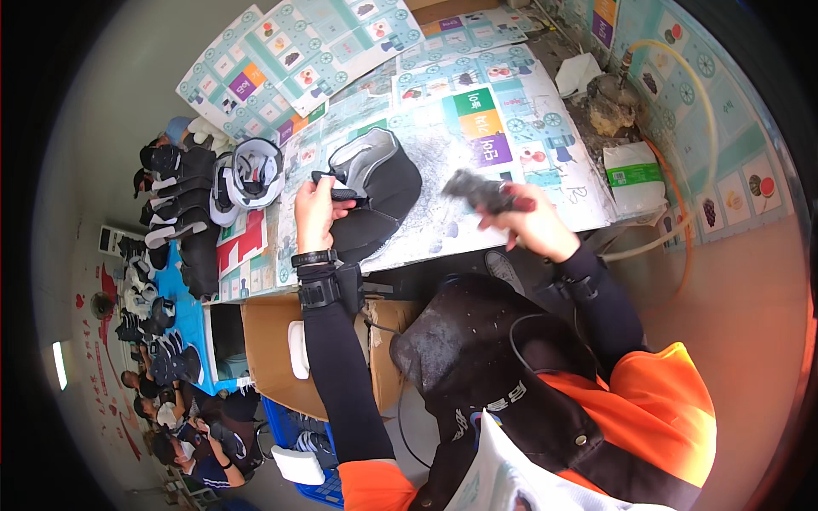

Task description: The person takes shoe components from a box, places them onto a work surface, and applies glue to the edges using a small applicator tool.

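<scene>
The left hand point(313, 211) gripped the black boot upper point(375, 198) by its collar, holding it on the bench point(545, 145). The right hand point(532, 228) was closed around a dark brush point(479, 191), raised just right of the upper. Finished uppers point(183, 209) lay stacked at the bench's left end, a white bottle point(635, 176) at its right.

Two hands are seen: the left hand point(313, 213) and the right hand point(535, 228). One black shoe upper point(375, 192), one brush point(477, 191) and one white bottle point(635, 176) are counted.
</scene>
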Demonstrator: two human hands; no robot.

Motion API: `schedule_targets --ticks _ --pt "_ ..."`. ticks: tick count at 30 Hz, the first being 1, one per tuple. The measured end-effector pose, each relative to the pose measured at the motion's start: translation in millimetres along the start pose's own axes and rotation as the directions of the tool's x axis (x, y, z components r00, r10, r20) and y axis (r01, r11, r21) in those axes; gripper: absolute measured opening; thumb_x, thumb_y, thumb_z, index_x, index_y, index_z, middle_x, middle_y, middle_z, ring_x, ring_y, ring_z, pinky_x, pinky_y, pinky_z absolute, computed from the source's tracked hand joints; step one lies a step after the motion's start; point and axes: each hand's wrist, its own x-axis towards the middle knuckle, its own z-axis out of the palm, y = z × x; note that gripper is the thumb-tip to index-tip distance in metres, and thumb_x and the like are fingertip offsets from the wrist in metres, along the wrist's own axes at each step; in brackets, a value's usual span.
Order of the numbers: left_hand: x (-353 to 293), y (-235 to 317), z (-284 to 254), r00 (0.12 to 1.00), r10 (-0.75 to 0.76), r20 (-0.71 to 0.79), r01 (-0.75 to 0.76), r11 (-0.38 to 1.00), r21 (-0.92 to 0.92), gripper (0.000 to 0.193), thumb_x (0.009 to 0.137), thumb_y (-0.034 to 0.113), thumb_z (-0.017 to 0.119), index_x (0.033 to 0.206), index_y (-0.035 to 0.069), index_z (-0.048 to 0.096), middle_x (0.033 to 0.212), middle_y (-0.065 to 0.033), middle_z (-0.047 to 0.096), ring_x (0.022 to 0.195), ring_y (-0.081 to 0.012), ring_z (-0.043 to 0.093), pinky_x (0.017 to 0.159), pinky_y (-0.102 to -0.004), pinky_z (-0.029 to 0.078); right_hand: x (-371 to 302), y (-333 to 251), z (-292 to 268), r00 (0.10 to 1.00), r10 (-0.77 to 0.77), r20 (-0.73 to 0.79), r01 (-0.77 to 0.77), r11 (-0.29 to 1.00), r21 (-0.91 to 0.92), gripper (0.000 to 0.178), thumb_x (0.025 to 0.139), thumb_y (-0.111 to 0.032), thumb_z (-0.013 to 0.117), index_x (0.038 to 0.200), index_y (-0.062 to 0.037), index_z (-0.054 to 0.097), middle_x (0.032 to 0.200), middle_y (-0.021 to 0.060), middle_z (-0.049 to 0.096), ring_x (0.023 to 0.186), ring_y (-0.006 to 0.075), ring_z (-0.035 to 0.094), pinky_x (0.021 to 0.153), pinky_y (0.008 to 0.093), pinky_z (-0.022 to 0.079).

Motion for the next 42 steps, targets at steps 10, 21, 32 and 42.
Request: schedule_targets --ticks 10,21,32,42 --pt "-4.0 -4.0 -4.8 1.000 0.011 -0.011 -0.011 1.000 -0.007 0.022 0.101 0.024 0.064 0.102 0.003 0.059 0.088 -0.0080 0.070 0.064 -0.0197 0.073 0.046 -0.0257 0.042 -15.2 -3.3 33.5 0.983 -0.181 0.031 0.183 0.969 -0.166 0.013 0.079 -0.004 0.063 0.091 -0.0010 0.066 0.073 0.0057 0.065 0.067 0.0138 0.060 0.065 0.0300 0.048" --pt "-6.5 -2.8 -4.0 1.000 0.019 0.000 -0.019 0.999 0.037 0.024 0.099 0.028 0.063 0.106 0.005 0.059 0.093 -0.0072 0.070 0.072 -0.0201 0.074 0.052 -0.0238 0.044 -18.0 17.1 24.8 0.992 -0.116 -0.058 0.104 0.978 -0.181 0.016 0.075 0.000 0.061 0.090 0.0001 0.064 0.075 0.0050 0.064 0.075 0.0128 0.060 0.070 0.0300 0.049" --pt "-17.2 61.3 -38.6 0.964 0.263 0.034 -0.260 0.912 0.317 0.022 0.098 0.012 0.058 0.114 -0.002 0.062 0.091 -0.0085 0.071 0.068 -0.0147 0.069 0.050 -0.0277 0.057 -35.2 -9.7 12.2 0.969 -0.150 -0.194 0.153 0.988 -0.003 0.023 0.084 0.002 0.062 0.106 -0.0008 0.066 0.086 0.0045 0.069 0.068 0.0112 0.064 0.062 0.0277 0.053" --pt "34.7 41.9 -7.8 0.960 0.177 0.216 -0.275 0.735 0.620 0.031 0.091 0.018 0.069 0.113 -0.003 0.066 0.085 -0.0149 0.071 0.069 -0.0212 0.074 0.057 -0.0349 0.063 -52.1 21.3 21.8 0.964 -0.256 -0.077 0.228 0.938 -0.259 0.014 0.080 0.000 0.067 0.093 -0.0005 0.063 0.076 0.0129 0.065 0.071 0.0230 0.065 0.071 0.0341 0.051"
